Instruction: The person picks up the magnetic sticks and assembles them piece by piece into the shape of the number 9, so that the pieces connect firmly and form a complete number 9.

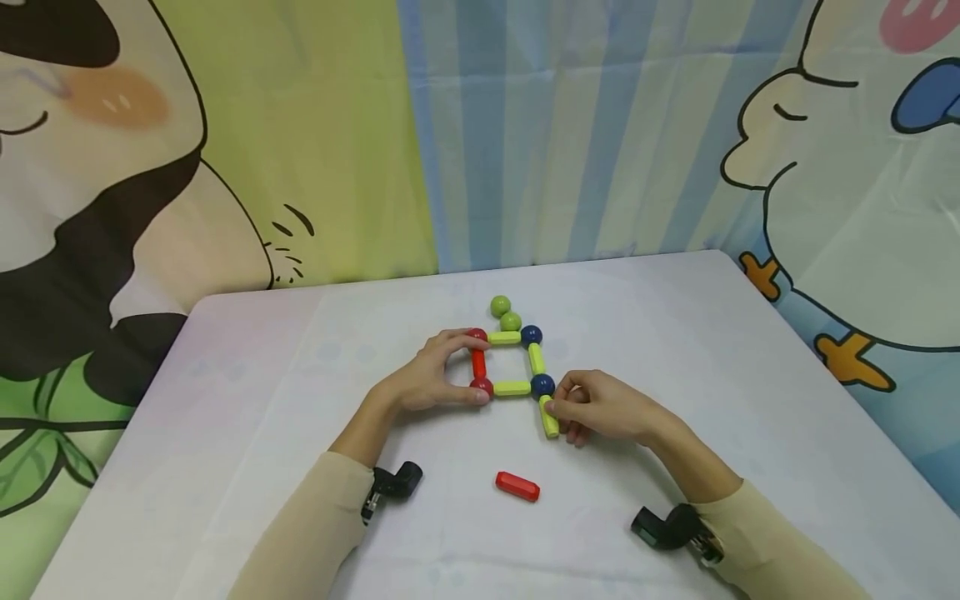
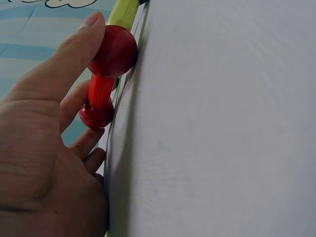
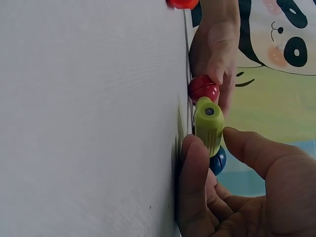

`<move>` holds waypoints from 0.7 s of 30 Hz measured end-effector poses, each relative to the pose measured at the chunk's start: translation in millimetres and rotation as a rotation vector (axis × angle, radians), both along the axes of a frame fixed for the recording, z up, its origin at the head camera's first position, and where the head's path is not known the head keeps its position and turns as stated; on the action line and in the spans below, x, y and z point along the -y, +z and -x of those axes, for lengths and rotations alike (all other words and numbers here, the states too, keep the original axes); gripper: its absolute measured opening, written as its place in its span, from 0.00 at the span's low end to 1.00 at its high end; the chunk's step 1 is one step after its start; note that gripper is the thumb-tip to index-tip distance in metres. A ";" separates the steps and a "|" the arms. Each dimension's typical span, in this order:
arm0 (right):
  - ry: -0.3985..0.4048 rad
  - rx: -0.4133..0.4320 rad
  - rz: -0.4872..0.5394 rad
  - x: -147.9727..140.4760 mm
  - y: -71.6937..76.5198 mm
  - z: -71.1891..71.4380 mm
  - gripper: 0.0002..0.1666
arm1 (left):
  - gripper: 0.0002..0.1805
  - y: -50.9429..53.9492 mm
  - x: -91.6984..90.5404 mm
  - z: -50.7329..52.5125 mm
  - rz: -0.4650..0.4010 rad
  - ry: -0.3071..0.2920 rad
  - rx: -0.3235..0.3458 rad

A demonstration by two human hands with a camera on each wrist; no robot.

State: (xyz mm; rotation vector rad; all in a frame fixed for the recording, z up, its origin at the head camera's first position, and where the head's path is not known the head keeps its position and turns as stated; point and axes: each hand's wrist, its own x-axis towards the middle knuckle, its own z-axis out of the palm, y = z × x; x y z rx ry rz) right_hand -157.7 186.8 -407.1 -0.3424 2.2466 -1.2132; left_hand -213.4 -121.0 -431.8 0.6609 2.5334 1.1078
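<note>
A flat square of toy building sticks and balls lies on the table. Its left side is a red stick (image 1: 478, 363) between two red balls (image 2: 113, 52); yellow-green sticks (image 1: 512, 388) lead to two dark blue balls (image 1: 531, 335) on the right. With thumb at the near red ball and fingers at the far one, my left hand (image 1: 431, 375) holds that side. My right hand (image 1: 606, 406) pinches another yellow-green stick (image 3: 209, 128), which points toward me from the near blue ball (image 1: 542, 385). A grey dot shows in this stick's free end.
Two green balls (image 1: 500, 306) touch each other just beyond the square's far side. A loose red stick (image 1: 517, 487) lies nearer to me on the white-covered table (image 1: 300, 375). Behind the table hangs a cartoon-printed curtain (image 1: 562, 125).
</note>
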 end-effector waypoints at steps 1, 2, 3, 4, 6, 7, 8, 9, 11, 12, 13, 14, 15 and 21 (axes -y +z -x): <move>0.001 0.000 0.002 -0.7 -0.5 0.2 0.19 | 0.43 -0.5 -0.4 0.0 0.001 -0.003 0.001; 0.002 -0.002 0.005 -1.3 -0.8 0.6 0.19 | 0.43 -0.6 -0.4 -0.1 0.001 -0.007 0.002; 0.000 -0.001 0.010 -1.6 -1.3 1.1 0.19 | 0.44 -0.7 -0.1 -0.1 0.002 -0.010 0.003; -0.004 0.000 0.015 -1.9 -2.0 1.6 0.19 | 0.44 -0.7 0.4 -0.1 0.003 -0.013 0.002; -0.009 0.002 0.034 -2.3 -3.2 2.8 0.19 | 0.44 -0.9 2.4 0.2 0.005 -0.020 -0.003; -0.008 0.001 0.044 -2.4 -4.0 3.6 0.19 | 0.44 -0.9 3.6 0.3 0.007 -0.021 -0.005; -0.005 -0.002 0.053 -2.5 -4.7 4.3 0.19 | 0.44 -0.9 4.9 0.5 0.009 -0.021 -0.007; -0.002 -0.009 0.062 -2.6 -5.3 5.0 0.19 | 0.44 -0.8 5.8 0.7 0.009 -0.022 -0.008; 0.004 -0.040 0.063 -3.1 -6.5 6.3 0.19 | 0.44 -0.5 6.8 1.4 0.011 -0.031 -0.010; 0.004 -0.060 0.063 -3.6 -6.9 7.0 0.20 | 0.44 -0.2 7.1 1.8 0.012 -0.034 -0.008; 0.001 -0.080 0.057 -4.1 -7.5 7.8 0.20 | 0.44 0.1 7.1 2.4 0.009 -0.038 -0.006; -0.002 -0.101 0.054 -4.7 -7.8 8.5 0.20 | 0.44 0.3 7.0 3.2 0.005 -0.042 -0.004; -0.006 -0.117 0.051 -5.3 -7.8 9.1 0.20 | 0.44 0.9 6.8 3.7 -0.002 -0.047 -0.002; -0.005 -0.138 0.056 -8.3 -4.1 10.3 0.23 | 0.41 5.1 6.5 8.4 -0.045 -0.055 -0.017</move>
